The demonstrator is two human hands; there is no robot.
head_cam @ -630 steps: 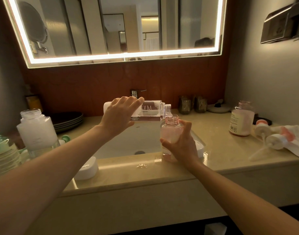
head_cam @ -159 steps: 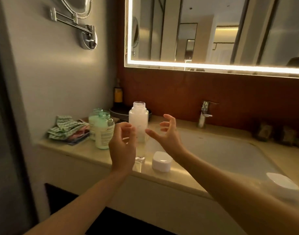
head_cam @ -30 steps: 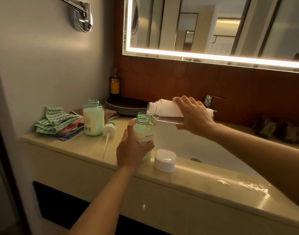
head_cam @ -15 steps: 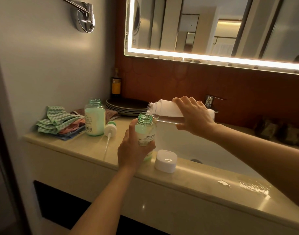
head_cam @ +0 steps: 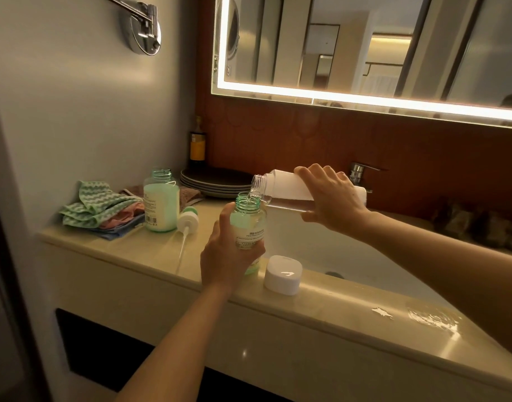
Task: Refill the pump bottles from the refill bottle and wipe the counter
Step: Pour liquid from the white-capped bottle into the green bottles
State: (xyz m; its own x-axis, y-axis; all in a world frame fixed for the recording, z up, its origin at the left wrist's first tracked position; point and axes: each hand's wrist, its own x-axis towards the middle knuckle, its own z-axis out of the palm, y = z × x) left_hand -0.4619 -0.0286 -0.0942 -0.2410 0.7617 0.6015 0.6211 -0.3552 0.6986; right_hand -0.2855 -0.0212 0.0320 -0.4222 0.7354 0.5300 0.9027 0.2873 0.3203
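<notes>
– Fingers of the left hand (head_cam: 228, 256), how do they lie in the head view?

– They are curled around the green pump bottle (head_cam: 247, 224); the thumb (head_cam: 224, 216) goes up its near side. The bottle stands upright, without pump, on the front strip of the tabletop (head_cam: 138, 248), at the edge of the basin (head_cam: 321, 248).

– And the right hand (head_cam: 333, 195)?

– Its fingers (head_cam: 315, 172) grip the white refill bottle (head_cam: 281, 187) from above, with the thumb below. This bottle is tipped nearly flat, its open neck just over the mouth of the green one. Clear liquid lies along its lower side and a thin stream (head_cam: 253, 195) falls into the green bottle.

– What is beside them?

– One white cap (head_cam: 283, 275) sits on the tabletop just right of the green bottle, touching nothing.

– Further left?

– A second green bottle (head_cam: 161, 204), also open, stands upright and looks nearly full. A pump head (head_cam: 187, 220) lies just beside it, its thin tube pointing to the front edge. Folded cloths (head_cam: 98, 204), green on top, lie in the corner by the wall.

– And behind?

– A stack of dark plates (head_cam: 217, 181), a dark bottle with a yellow label (head_cam: 197, 146), the faucet (head_cam: 357, 172) behind the right hand, and the lit mirror (head_cam: 365, 44) above.

– Is the tabletop dry?

– Not everywhere; a wet patch (head_cam: 423, 317) shines on the front strip, far to the right.
</notes>
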